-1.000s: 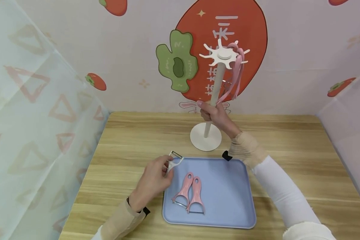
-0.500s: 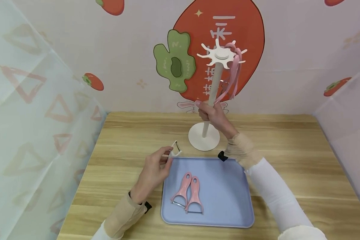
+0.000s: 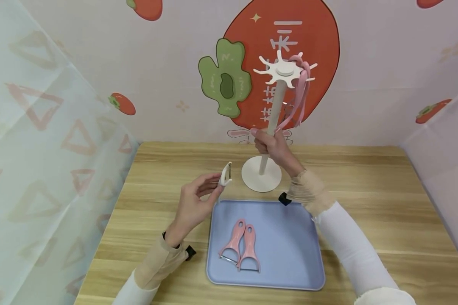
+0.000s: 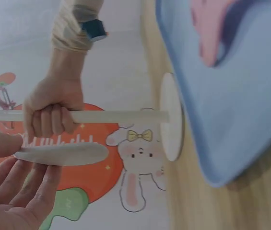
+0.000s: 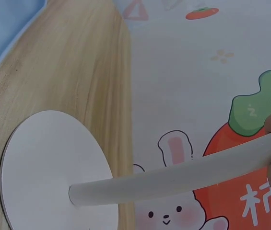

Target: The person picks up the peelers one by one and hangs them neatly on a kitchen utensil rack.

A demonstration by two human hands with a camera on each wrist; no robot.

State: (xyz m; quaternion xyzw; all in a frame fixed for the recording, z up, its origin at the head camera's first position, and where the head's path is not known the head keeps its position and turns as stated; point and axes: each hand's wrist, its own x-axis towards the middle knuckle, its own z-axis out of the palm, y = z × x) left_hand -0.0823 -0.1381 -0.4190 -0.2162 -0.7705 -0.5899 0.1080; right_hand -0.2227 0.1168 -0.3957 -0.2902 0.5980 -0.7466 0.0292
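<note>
My left hand (image 3: 196, 200) pinches a white peeler (image 3: 223, 176) between thumb and fingers, above the tray's back left corner. Its blade end points up; in the left wrist view the peeler's handle (image 4: 70, 155) extends below the fingers. My right hand (image 3: 276, 148) grips the pole (image 3: 277, 101) of a white stand around its middle. The stand's round base (image 5: 49, 167) rests on the table. At its top is a ring of hooks (image 3: 284, 70), with pink peelers (image 3: 300, 95) hanging from the right side. Two pink peelers (image 3: 234, 241) lie on the blue tray (image 3: 290, 245).
The tray lies in front of the stand on a wood-grain table (image 3: 358, 186). Behind the table rises a wall covering (image 3: 175, 76) printed with red fruit and a rabbit. A pale curtain (image 3: 53, 169) borders the left side.
My left hand has lifted the white peeler from the tray's left edge, moving it up and back and turning its blade end upright. My right hand stays on the pole.
</note>
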